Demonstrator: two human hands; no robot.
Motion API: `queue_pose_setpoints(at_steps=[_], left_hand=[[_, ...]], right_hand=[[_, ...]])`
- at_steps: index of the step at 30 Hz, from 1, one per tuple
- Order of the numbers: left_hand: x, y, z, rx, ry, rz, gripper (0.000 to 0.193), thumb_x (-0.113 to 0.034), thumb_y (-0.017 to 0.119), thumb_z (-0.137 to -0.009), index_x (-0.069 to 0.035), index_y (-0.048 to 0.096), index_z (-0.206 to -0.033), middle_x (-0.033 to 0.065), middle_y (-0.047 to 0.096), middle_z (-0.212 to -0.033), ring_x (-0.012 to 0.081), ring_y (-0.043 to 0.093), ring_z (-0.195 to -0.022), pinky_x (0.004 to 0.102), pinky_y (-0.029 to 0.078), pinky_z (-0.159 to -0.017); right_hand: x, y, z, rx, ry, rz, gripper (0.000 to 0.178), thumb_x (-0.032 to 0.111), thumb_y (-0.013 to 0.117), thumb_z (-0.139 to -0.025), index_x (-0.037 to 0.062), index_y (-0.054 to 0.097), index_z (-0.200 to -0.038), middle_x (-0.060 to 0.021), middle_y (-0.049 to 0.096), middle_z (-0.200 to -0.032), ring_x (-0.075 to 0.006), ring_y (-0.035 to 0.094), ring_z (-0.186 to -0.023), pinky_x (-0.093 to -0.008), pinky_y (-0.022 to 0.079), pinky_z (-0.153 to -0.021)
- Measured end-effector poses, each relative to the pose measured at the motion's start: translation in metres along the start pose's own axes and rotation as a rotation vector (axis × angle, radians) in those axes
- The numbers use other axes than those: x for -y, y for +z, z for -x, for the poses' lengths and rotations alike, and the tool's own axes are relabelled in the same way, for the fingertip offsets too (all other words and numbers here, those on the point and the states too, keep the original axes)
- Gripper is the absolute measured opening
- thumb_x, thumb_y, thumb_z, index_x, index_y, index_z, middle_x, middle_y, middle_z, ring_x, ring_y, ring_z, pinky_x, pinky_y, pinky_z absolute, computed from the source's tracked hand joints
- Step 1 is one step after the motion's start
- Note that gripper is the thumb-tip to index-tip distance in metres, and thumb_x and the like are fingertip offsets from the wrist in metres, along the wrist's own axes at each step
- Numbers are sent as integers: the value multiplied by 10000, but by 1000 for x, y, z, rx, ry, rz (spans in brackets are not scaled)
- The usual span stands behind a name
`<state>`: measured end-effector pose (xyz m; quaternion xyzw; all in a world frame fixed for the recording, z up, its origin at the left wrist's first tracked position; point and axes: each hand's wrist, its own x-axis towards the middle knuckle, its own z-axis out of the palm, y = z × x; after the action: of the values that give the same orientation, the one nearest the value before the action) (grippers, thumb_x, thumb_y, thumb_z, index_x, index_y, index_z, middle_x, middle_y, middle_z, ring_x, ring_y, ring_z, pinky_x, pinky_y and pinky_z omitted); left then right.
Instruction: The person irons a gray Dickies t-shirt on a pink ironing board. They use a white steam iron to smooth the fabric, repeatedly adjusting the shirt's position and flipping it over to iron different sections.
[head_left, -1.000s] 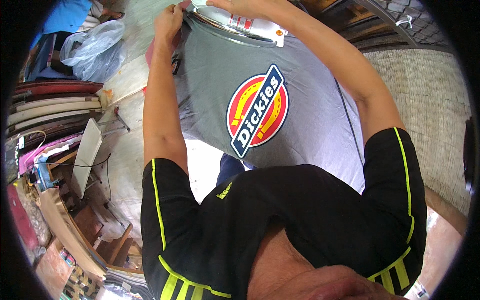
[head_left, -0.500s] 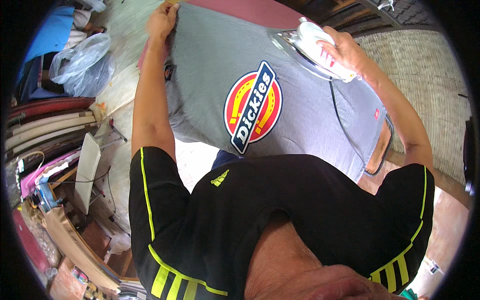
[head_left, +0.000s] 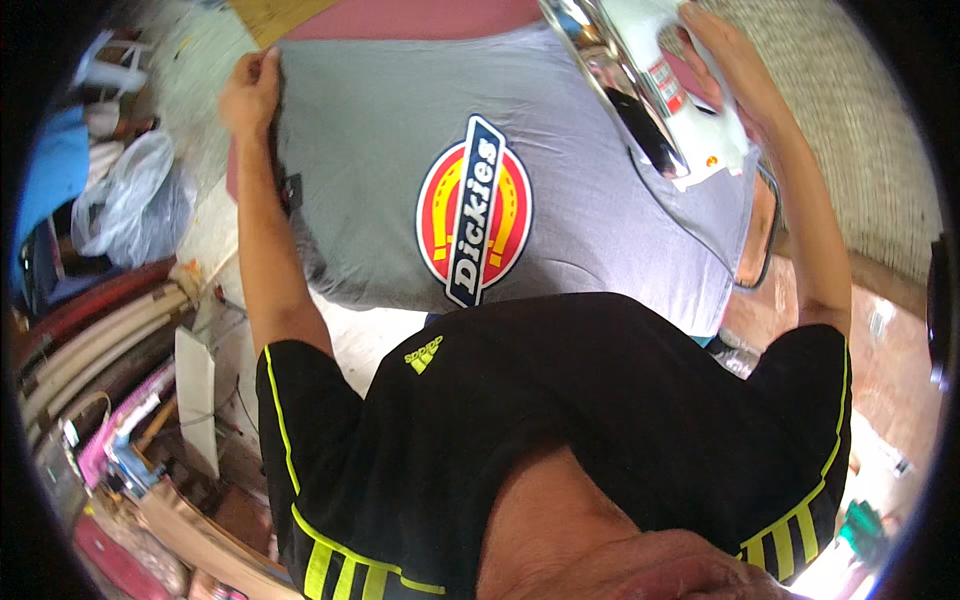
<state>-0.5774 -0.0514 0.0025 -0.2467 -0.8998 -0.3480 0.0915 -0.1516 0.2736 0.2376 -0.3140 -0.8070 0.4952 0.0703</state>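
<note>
Two hands in play, and the left hand (head_left: 250, 95) has its fingers closed on one upper corner of a single grey cloth (head_left: 365, 130), spread over one maroon board (head_left: 425, 18)! Across the way, the right hand (head_left: 735, 60) grips the handle of one white iron (head_left: 690, 130), tilted at the cloth's upper right (whether it touches, I can't tell). One dark cord (head_left: 697, 235) runs across the fabric, and one round red-and-yellow print (head_left: 516, 205) sits near its middle

Right hand (head_left: 738, 68) around a white iron (head_left: 662, 92), left hand (head_left: 250, 92) at grey cloth (head_left: 560, 190) corner
</note>
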Motion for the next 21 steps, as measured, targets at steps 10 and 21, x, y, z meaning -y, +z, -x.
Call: queue_pose_setpoints(at_steps=[10, 21], left_hand=[[-155, 14, 91, -43, 582, -126, 591, -575, 619, -901, -117, 612, -1274, 113, 614, -1284, 370, 534, -1223, 630, 391, -932], [-380, 88, 372, 739, 1342, 297, 654, -538, 623, -919, -130, 542, -1424, 208, 350, -1560, 407, 298, -1458, 621, 255, -1154]], right_hand=[[-16, -48, 34, -330, -114, -193, 300, 332, 587, -1005, 38, 553, -954, -36, 542, -674, -134, 494, -440, -283, 392, -371], [-102, -82, 70, -143, -43, -64, 296, 326, 616, -1015, 30, 627, -1030, 14, 563, -772, -41, 480, -569, -235, 397, -531]])
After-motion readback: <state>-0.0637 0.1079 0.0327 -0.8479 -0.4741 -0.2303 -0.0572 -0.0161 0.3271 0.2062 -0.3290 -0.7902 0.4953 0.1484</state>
